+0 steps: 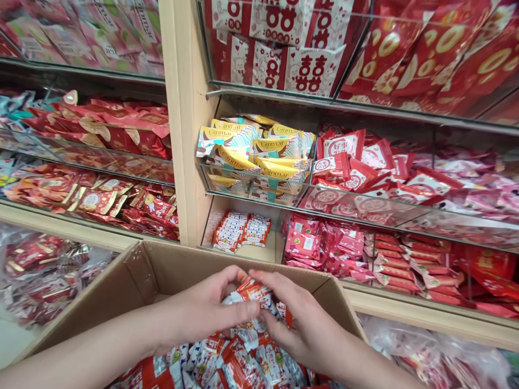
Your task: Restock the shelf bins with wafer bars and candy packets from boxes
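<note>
My left hand (203, 310) and my right hand (298, 313) meet above an open cardboard box (170, 267). Between their curled fingers they hold small red-and-white packets (251, 292), partly covered by the fingers; how many is hidden. Below them, many loose packets of the same look (239, 362) fill the visible part of the box. Behind the box, a lower shelf compartment holds rows of similar red, white and blue packets (242, 229), standing close together at its left side.
Yellow packets (273, 146) and red-and-pink packets (340, 146) lie behind clear shelf fronts above. Pink packets (306, 243) stand right of the lower compartment. A wooden upright (178, 124) divides the shelves. Plastic bags of snacks (44, 265) sit at lower left.
</note>
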The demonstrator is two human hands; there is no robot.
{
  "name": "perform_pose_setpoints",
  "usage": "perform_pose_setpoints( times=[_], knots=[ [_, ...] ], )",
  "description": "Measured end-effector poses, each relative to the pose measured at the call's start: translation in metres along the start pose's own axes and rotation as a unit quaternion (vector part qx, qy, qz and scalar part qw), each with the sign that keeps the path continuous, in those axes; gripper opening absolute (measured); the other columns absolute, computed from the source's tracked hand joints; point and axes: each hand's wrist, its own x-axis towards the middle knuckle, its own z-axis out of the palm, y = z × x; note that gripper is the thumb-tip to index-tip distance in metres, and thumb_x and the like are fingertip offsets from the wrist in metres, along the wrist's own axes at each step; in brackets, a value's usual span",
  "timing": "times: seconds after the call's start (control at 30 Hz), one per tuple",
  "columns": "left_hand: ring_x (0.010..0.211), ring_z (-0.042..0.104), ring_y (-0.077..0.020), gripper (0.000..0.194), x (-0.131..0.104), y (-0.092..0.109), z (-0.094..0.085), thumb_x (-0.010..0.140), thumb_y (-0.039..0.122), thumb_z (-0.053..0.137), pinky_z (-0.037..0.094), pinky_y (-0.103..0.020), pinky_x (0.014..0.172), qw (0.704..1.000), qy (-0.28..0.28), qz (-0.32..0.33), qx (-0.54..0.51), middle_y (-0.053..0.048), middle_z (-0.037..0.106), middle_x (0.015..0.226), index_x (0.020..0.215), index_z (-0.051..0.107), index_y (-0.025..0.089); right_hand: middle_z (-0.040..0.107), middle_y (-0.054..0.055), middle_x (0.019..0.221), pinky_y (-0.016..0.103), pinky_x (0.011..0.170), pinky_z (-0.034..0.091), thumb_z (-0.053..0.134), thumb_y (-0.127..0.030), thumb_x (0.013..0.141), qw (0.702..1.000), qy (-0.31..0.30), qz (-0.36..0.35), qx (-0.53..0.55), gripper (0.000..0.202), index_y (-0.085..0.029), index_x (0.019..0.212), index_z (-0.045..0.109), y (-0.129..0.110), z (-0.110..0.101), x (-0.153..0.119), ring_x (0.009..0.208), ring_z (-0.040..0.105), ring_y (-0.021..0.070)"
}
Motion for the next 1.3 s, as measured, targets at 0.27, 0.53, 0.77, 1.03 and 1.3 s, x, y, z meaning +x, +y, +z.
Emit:
perform_pose_setpoints(
  times=[0.27,0.53,0.77,1.03,1.3],
  knots=[
    [0.08,0.057,-0.0163,0.031,0.003,0.002,-0.002,0.078,0.036,0.056,0.042,-0.028,0.069,0.999,0.01,0.01,-0.038,-0.003,0.061,0.096,0.104,0.048,0.022,0.054,0.003,0.116,0.031,0.087,0.047,0.06,-0.018,0.076,0.983,0.063,0.102,0.142,0.052,-0.029,0.121,0.036,0.005,0.007,-0.001,0.105,0.052,0.0162],
    [0.09,0.056,-0.0188,0.04,0.002,0.003,0.006,0.071,0.033,0.065,0.043,-0.028,0.071,0.992,0.06,0.045,-0.106,-0.007,0.06,0.104,0.105,0.048,0.02,0.056,0.005,0.113,0.031,0.087,0.048,0.055,-0.013,0.079,0.96,0.099,0.112,0.239,0.048,-0.028,0.117,0.029,-0.004,0.011,0.006,0.102,0.056,0.0154],
    [0.072,0.054,-0.0151,0.065,-0.001,0.007,0.005,0.07,0.03,0.059,0.041,-0.027,0.064,0.984,0.172,0.009,0.041,-0.009,0.051,0.115,0.129,0.032,0.024,0.053,0.009,0.119,0.034,0.09,0.044,0.05,-0.019,0.083,0.994,0.09,0.037,-0.053,0.04,-0.021,0.12,0.037,0.017,-0.018,0.037,0.107,0.053,0.0183],
    [0.08,0.057,-0.0263,0.037,-0.009,-0.01,0.012,0.068,0.037,0.056,0.041,-0.033,0.067,0.95,0.047,0.027,0.309,-0.005,0.061,0.095,0.103,0.061,0.028,0.063,0.016,0.094,0.032,0.078,0.046,0.038,-0.002,0.082,0.867,-0.142,0.201,-0.434,0.033,-0.01,0.109,0.056,0.052,-0.021,0.113,0.091,0.06,0.0229],
    [0.09,0.061,-0.0268,0.034,-0.02,-0.004,0.011,0.072,0.021,0.059,0.044,-0.031,0.071,0.884,-0.151,0.118,0.427,-0.008,0.066,0.102,0.106,0.063,0.023,0.055,0.008,0.108,0.037,0.078,0.048,0.051,-0.03,0.087,0.782,-0.18,0.381,-0.459,0.028,-0.012,0.109,0.053,0.131,0.002,0.17,0.092,0.056,0.0178]
  ],
)
